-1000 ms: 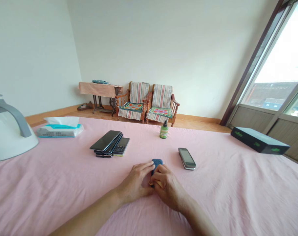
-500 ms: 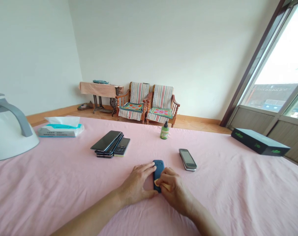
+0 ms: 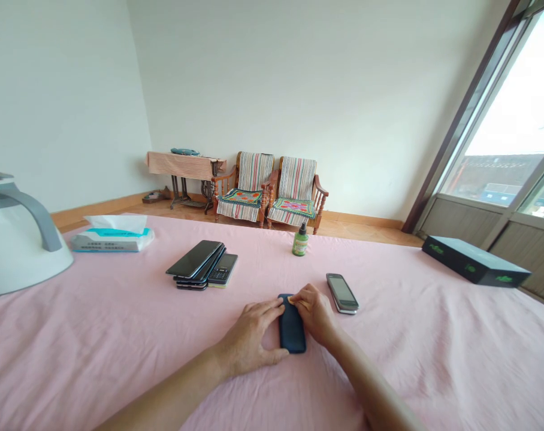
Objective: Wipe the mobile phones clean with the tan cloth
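A dark blue phone (image 3: 292,331) lies face down on the pink cloth (image 3: 119,335) in front of me. My left hand (image 3: 254,335) rests against its left edge, fingers curved along the side, steadying it. My right hand (image 3: 314,311) is at the phone's far end, fingers pinched on a small yellowish cloth (image 3: 299,303) pressed to the phone's top. A silver-edged phone (image 3: 341,293) lies just right of my right hand.
A stack of dark phones (image 3: 195,263) and a keypad phone (image 3: 223,269) lie left of centre. A green spray bottle (image 3: 300,240) stands behind. A tissue pack (image 3: 112,236) and a white basin (image 3: 15,239) sit at far left, a black box (image 3: 476,261) at right.
My right hand has slid from the phone's near end up to its far end with the small cloth, uncovering the phone's back. My left hand stayed in place.
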The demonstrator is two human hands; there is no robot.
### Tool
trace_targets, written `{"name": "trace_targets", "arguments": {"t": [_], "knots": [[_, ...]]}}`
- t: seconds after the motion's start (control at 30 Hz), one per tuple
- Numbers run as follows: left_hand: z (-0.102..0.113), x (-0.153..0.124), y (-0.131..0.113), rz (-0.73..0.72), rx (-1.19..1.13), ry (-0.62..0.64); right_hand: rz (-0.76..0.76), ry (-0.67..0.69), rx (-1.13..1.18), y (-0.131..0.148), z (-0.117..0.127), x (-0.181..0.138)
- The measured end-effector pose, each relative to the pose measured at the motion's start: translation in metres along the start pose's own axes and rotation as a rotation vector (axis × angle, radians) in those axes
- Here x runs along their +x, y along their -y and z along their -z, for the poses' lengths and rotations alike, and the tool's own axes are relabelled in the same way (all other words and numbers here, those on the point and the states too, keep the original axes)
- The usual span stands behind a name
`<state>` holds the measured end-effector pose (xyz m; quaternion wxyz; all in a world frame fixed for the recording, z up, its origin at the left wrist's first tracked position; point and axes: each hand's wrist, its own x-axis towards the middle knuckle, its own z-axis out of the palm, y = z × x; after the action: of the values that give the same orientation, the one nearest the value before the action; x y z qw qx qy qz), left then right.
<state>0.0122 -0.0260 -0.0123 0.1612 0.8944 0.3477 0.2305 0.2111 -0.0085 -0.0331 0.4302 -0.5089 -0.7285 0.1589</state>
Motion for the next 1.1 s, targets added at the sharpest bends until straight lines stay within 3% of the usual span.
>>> {"name": "trace_targets", "arguments": {"t": [0.37, 0.73, 0.93, 1.1], "knots": [[0.004, -0.001, -0.001, -0.015, 0.015, 0.021, 0.040, 0.171, 0.087, 0.036, 0.029, -0.066], [-0.003, 0.002, 0.000, -0.031, 0.035, -0.002, 0.247, 0.200, -0.145, 0.054, 0.016, -0.064], [0.002, 0.001, -0.002, -0.028, 0.032, 0.021, 0.269, 0.207, -0.247, 0.053, 0.022, -0.075], [0.001, 0.001, 0.000, -0.032, 0.031, 0.025, 0.285, 0.206, -0.279, 0.052, 0.010, -0.075]]}}
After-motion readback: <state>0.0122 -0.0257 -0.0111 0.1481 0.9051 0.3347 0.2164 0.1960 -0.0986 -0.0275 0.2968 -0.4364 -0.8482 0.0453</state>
